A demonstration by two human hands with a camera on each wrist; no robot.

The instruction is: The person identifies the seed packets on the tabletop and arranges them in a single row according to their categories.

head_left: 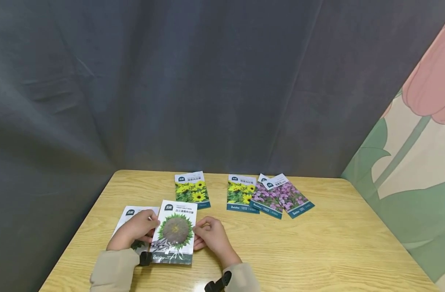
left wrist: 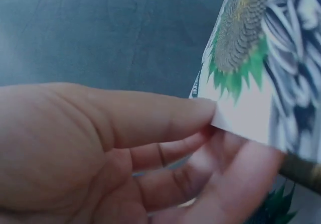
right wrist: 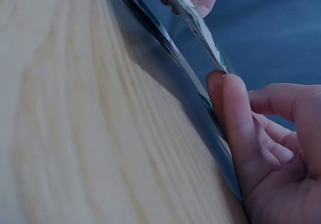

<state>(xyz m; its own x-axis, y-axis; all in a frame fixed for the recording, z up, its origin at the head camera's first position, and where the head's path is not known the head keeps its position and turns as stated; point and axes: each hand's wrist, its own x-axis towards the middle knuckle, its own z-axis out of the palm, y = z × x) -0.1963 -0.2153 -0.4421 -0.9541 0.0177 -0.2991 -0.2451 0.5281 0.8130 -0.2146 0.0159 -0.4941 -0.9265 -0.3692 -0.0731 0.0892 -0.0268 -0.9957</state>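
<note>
Both hands hold a white seed packet (head_left: 176, 231) printed with a large grey-brown sunflower head and striped seeds. At its left edge, my left hand (head_left: 136, 227) pinches it between thumb and fingers, and the left wrist view shows the thumb (left wrist: 170, 116) over the packet's front. The right hand (head_left: 212, 237) pinches the opposite edge; in the right wrist view the packet (right wrist: 198, 28) appears edge-on, raised off the wooden table (right wrist: 90, 113). Under the left hand lies another white packet (head_left: 125, 217), partly hidden by that hand and the held packet.
A yellow-flower packet (head_left: 191, 188) lies behind the held one. Further right, a second yellow-flower packet (head_left: 240, 194) touches two overlapping purple-flower packets (head_left: 268, 200). A dark curtain (head_left: 222, 89) hangs behind the table, and a flower-patterned wall (head_left: 419, 162) borders the right side.
</note>
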